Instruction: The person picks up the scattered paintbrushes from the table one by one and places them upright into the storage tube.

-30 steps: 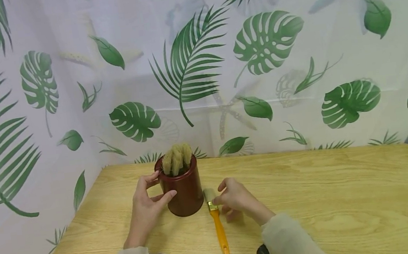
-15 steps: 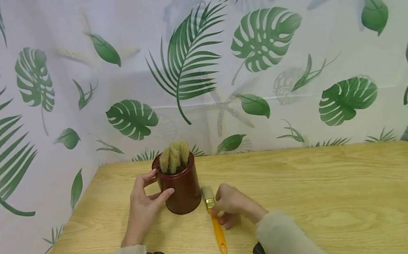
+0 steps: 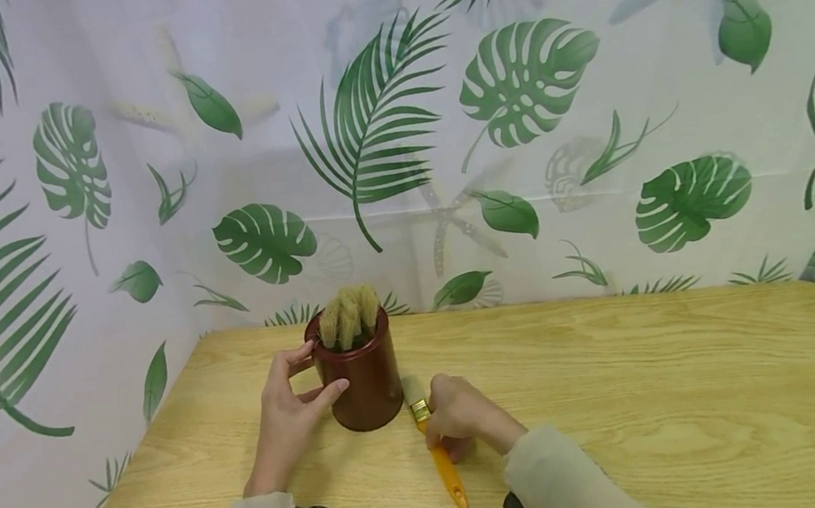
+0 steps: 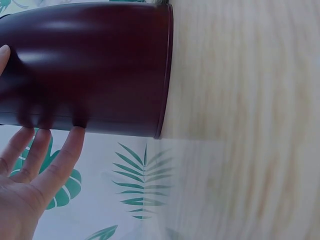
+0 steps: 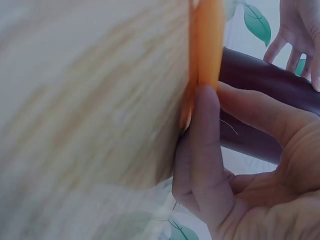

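A dark red cylindrical can (image 3: 364, 389) stands upright on the table, with several tan bristle heads (image 3: 349, 317) of brushes sticking out of its top. My left hand (image 3: 290, 414) holds its left side, thumb on the front and fingertips against the wall; the left wrist view shows the fingertips touching the can (image 4: 95, 65). Right of the can lies a paintbrush (image 3: 444, 468) with an orange handle, a brass-coloured ferrule and pale bristles. Thumb and fingers of my right hand (image 3: 459, 411) pinch its handle (image 5: 209, 45), covering part of it.
The pale wood-grain table (image 3: 657, 393) stretches off to the right. A white curtain (image 3: 392, 121) printed with green leaves hangs behind it and along the left side. Black wrist-worn pieces sit at both sleeves.
My right hand has come down from near the ferrule to the handle and now pinches it. The handle's end has swung slightly right. My left hand and the can stay put.
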A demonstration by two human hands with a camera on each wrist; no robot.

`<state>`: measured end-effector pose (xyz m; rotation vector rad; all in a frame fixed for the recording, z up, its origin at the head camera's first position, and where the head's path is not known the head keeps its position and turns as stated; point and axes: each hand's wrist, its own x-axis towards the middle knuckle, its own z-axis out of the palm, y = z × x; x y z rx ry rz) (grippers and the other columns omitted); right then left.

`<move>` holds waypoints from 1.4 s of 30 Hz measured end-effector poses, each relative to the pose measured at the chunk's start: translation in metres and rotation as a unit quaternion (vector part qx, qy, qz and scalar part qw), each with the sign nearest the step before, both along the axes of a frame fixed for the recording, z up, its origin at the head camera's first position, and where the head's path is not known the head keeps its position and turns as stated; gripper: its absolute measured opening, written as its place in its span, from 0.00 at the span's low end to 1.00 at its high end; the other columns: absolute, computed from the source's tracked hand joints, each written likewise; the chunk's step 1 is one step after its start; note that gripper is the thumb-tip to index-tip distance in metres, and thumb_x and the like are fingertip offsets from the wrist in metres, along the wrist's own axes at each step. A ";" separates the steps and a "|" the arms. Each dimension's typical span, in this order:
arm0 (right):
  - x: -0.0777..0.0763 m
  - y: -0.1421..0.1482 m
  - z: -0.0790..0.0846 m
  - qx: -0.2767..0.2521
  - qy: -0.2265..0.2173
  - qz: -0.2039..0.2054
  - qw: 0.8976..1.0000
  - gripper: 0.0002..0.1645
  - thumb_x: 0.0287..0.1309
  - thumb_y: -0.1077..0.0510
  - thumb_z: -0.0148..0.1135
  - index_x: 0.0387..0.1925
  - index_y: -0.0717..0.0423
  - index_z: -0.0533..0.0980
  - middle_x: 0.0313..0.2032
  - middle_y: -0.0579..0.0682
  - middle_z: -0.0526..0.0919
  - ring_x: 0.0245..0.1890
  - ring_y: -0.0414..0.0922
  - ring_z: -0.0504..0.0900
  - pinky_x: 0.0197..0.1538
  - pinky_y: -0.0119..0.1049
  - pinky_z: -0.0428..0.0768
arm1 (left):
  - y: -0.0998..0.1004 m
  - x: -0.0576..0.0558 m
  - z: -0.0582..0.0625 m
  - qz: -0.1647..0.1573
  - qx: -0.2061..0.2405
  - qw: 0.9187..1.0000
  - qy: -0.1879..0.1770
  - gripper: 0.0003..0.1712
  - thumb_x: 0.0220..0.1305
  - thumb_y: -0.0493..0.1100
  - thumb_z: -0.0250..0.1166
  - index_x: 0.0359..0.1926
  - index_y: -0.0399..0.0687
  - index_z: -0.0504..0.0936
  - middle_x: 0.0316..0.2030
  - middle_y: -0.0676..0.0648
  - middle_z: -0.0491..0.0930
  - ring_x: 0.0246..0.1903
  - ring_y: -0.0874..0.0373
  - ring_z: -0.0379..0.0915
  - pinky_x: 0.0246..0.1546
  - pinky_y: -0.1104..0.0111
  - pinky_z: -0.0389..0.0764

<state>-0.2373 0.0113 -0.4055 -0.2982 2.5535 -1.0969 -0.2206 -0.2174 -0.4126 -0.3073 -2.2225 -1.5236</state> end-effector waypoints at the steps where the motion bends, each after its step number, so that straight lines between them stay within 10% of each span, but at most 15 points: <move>1: 0.000 0.000 0.000 0.001 0.002 0.000 1.000 0.22 0.41 0.77 0.73 0.19 0.59 0.67 0.15 0.53 0.75 0.11 0.44 0.79 0.16 0.35 0.82 | 0.000 0.000 0.000 -0.001 0.000 1.000 0.000 0.31 0.60 0.30 0.74 0.61 0.36 0.70 0.62 0.39 0.72 0.60 0.44 0.71 0.47 0.56 0.85; 22: -0.009 0.021 -0.004 -0.138 -0.077 -0.015 0.987 0.22 0.53 0.75 0.68 0.43 0.63 0.66 0.26 0.58 0.78 0.13 0.43 0.75 0.17 0.33 0.81 | 0.000 0.002 -0.001 0.005 0.000 1.000 -0.022 0.30 0.61 0.33 0.74 0.61 0.39 0.70 0.63 0.41 0.71 0.61 0.46 0.70 0.50 0.54 0.84; 42: -0.016 0.035 0.002 -0.251 -0.078 -0.019 0.965 0.20 0.60 0.75 0.60 0.46 0.63 0.59 0.33 0.59 0.76 0.23 0.46 0.79 0.21 0.37 0.85 | -0.001 0.000 -0.001 0.007 -0.004 1.000 -0.005 0.31 0.60 0.31 0.74 0.61 0.38 0.70 0.62 0.40 0.72 0.60 0.44 0.70 0.48 0.52 0.85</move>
